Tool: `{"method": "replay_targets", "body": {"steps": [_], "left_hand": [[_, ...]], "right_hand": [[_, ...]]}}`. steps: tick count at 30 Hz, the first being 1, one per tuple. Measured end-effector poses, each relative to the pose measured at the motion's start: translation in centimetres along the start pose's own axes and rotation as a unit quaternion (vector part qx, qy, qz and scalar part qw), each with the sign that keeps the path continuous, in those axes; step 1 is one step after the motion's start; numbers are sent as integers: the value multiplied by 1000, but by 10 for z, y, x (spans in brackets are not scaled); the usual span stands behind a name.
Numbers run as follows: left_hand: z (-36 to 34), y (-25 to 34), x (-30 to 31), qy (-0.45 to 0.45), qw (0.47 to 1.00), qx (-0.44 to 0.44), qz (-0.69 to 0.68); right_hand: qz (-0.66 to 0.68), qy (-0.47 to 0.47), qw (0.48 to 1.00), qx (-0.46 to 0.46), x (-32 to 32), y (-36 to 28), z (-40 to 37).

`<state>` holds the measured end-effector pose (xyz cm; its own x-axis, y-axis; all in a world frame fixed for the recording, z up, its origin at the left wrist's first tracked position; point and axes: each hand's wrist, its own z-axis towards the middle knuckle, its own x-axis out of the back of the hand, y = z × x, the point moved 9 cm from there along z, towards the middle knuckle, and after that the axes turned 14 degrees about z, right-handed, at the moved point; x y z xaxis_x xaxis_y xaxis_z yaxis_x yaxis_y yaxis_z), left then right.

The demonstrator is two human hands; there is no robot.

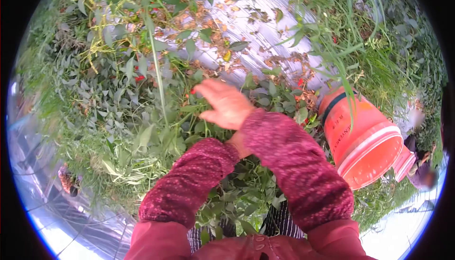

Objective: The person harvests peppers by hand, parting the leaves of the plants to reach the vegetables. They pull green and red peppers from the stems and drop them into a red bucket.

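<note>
My right hand [223, 102] reaches over the leafy plants [182, 127] with its fingers stretched out and the thumb apart. A small red fruit [193, 91] shows right at its fingertips among the leaves. Under the right wrist, my left hand [241, 145] is mostly hidden; only a bit near the wrist shows, close to the foliage, and its fingers are out of sight. Patterned dark pink sleeves cover both forearms, which cross near the hands. More red fruits [139, 78] hang or lie among the leaves to the left.
An orange-red bucket [358, 129] with a dark band stands at the right, its mouth turned toward the bottom. Pale plastic sheeting [265, 18] strewn with dry leaves covers the ground ahead. Tall grass [350, 56] overhangs it. Another person [422, 174] is at far right.
</note>
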<state>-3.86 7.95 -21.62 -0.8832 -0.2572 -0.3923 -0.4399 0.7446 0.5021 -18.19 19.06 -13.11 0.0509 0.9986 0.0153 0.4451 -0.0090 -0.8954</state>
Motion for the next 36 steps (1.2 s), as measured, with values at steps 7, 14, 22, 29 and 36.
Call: {"method": "replay_targets", "body": {"steps": [7, 14, 22, 29, 36], "left_hand": [[-63, 113, -45, 18, 722, -317, 615], [-133, 214, 87, 269, 723, 6, 636], [-99, 56, 33, 165, 920, 65, 350], [-46, 44, -11, 339, 927, -35, 157], [-75, 75, -9, 44, 927, 61, 367]], "right_hand": [[-130, -144, 981, 16, -53, 23, -10], [-212, -142, 966, 50, -15, 52, -31], [-277, -149, 949, 5, 19, 47, -30], [-284, -148, 946, 44, -33, -67, 2], [-78, -323, 934, -134, -96, 55, -38]]}}
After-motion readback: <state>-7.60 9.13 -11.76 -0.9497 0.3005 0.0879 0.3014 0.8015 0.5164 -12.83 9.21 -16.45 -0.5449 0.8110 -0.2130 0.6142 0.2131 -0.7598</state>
